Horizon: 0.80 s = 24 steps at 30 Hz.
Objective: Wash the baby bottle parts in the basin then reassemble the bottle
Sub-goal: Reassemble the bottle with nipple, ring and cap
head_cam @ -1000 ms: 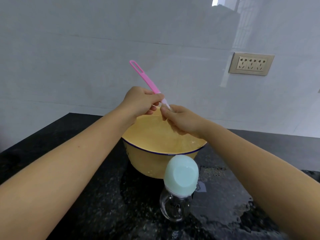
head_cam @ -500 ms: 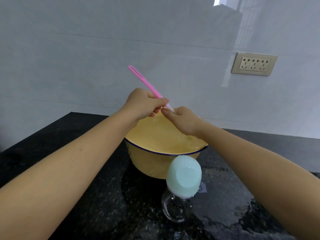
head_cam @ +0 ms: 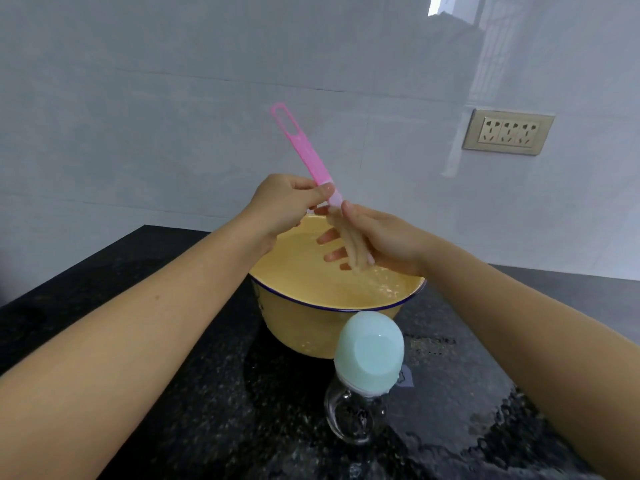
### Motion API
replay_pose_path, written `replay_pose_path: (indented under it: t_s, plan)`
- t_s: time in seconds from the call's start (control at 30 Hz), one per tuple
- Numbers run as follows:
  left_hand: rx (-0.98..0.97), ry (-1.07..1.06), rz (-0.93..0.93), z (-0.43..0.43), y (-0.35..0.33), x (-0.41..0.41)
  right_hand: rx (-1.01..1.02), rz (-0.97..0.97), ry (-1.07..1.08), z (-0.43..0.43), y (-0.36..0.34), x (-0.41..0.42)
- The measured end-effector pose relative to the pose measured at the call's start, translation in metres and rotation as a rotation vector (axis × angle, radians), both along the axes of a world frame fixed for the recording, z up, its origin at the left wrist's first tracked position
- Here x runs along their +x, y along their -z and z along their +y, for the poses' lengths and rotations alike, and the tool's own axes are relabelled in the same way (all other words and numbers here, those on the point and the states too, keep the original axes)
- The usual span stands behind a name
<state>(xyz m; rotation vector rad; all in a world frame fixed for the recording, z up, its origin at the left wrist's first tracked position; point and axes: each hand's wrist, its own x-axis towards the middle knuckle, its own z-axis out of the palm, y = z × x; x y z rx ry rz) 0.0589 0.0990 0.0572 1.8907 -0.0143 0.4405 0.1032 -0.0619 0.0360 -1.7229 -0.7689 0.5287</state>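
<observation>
Above the basin (head_cam: 294, 327), pinching the brush (head_cam: 304, 154) by its handle with the left hand (head_cam: 284, 202), wrapping the right hand (head_cam: 388, 237) grip round blurred bristles, likely keeping drips over water.

Glossy pink plastic brush (head_cam: 304, 152), speckled stone counter (head_cam: 214, 410)

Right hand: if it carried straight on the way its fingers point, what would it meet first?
Probably the left hand, near its wrist: the fingers of the right hand point leftwards over the basin toward it. Depth is unclear.
</observation>
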Motion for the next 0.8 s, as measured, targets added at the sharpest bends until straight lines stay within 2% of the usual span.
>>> replay_pose_path:
  t_s: [0.07, 0.17, 0.37, 0.8]
  plan:
    - [-0.004, 0.011, -0.021, -0.002, -0.002, 0.0, 0.048, 0.056, -0.017, 0.002, 0.004, -0.002]
    - [-0.027, 0.013, -0.017, -0.002, -0.005, -0.001, 0.077, 0.024, 0.028, 0.005, 0.003, -0.003]
    - [-0.005, 0.003, -0.011, -0.003, -0.005, -0.002, -0.003, -0.026, 0.157, 0.013, 0.003, -0.007]
    - [0.036, -0.037, 0.015, -0.002, 0.003, 0.003, -0.139, -0.262, 0.393, 0.023, 0.011, -0.009]
